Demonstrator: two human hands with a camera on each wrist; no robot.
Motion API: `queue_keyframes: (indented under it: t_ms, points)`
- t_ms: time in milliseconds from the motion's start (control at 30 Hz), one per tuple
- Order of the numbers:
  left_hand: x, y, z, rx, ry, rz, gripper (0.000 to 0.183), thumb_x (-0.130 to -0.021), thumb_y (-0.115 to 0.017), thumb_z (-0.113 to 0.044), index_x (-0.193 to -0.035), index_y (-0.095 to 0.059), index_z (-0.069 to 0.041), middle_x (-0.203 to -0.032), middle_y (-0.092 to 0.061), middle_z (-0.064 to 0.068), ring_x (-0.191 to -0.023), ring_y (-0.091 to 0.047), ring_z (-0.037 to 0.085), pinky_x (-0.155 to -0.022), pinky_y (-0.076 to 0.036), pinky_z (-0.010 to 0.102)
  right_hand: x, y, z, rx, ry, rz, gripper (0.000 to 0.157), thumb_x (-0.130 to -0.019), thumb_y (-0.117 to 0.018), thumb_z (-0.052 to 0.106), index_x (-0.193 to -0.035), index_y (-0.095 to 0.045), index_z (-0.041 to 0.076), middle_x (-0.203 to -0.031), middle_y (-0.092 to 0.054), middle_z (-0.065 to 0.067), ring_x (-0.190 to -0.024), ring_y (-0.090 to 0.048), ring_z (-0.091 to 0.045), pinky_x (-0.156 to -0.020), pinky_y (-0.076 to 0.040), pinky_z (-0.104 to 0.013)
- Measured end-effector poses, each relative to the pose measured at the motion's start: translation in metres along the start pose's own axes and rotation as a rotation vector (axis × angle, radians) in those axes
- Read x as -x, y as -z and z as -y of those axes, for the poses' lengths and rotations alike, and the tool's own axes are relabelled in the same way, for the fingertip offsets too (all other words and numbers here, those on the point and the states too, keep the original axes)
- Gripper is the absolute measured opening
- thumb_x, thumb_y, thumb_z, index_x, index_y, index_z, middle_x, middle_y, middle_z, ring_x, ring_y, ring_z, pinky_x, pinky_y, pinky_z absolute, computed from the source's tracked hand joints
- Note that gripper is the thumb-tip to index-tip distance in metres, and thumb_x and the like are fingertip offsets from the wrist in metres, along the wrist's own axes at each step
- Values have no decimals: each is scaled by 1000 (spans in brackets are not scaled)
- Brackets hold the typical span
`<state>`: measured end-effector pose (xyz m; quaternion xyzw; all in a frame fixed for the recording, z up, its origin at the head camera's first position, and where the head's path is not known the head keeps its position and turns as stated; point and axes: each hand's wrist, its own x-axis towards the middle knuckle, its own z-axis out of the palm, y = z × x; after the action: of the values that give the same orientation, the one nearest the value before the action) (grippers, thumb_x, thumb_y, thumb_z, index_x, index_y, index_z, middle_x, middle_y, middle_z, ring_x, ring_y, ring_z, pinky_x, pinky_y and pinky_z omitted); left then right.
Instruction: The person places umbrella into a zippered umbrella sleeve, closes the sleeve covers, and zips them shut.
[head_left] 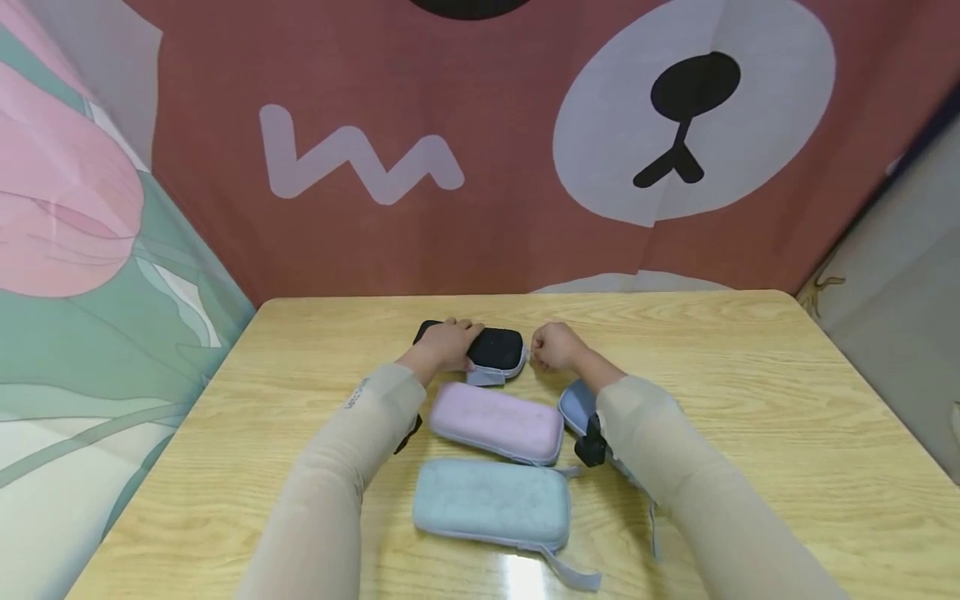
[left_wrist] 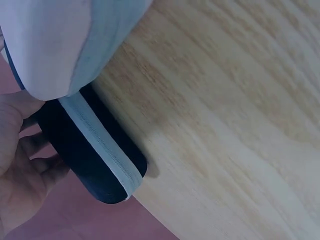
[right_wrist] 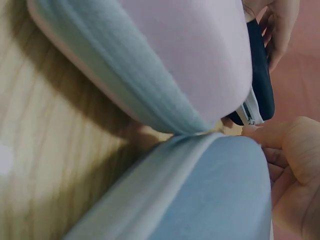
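Note:
A black zippered case (head_left: 497,348) with a light grey zip band lies near the back of the table. My left hand (head_left: 448,343) grips it from above, thumb on the near side and fingers over the top. In the left wrist view, those fingers lie along the dark shell of the case (left_wrist: 75,145). At the case's right end, my right hand (head_left: 557,346) has its fingers curled. The right wrist view shows its thumb and forefinger pinching at the small zipper pull (right_wrist: 251,121). The zip looks closed along the visible side.
A pink case (head_left: 495,419) lies just in front of the black one, and a light teal case (head_left: 491,504) nearer me. Under my right forearm is a blue case (head_left: 577,406), partly hidden. Behind the wooden table (head_left: 315,400) hangs a printed cloth (head_left: 495,242).

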<state>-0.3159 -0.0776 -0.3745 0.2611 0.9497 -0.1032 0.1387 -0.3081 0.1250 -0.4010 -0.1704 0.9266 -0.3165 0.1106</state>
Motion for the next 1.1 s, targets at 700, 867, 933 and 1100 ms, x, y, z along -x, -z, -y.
queue_keyframes:
  t_ms: [700,867,933,1100]
  points:
    - [5,1,-7,-49,25,-17,75,-80,-50,-52,-137,-23,-11,-130,-37,11,-112,-40,30,-87,-37,39,22,-18,17,-7,138,56,21,-77,-49,-10,-62,-60,-2,-59,-59,-6,-49,-55,-15,-45,-44,-22]
    - [4,1,-9,-79,23,-23,75,-80,-49,-52,-137,-24,-11,-128,-40,11,-109,-43,29,-86,-38,38,20,-22,19,86,174,29,22,-75,-52,-7,-57,-59,4,-53,-54,2,-47,-49,-8,-51,-44,-23]
    - [4,1,-9,-84,25,-24,75,-80,-49,-52,-137,-25,-11,-127,-41,11,-108,-44,29,-85,-39,38,19,-23,20,136,197,16,22,-74,-54,-5,-55,-58,6,-49,-51,5,-47,-46,-7,-55,-44,-24]
    - [5,1,-10,-93,37,-28,74,-80,-49,-52,-136,-25,-10,-125,-44,11,-106,-46,28,-85,-39,37,16,-24,23,189,223,3,25,-73,-54,-4,-52,-54,9,-46,-46,7,-46,-40,-7,-62,-42,-27]
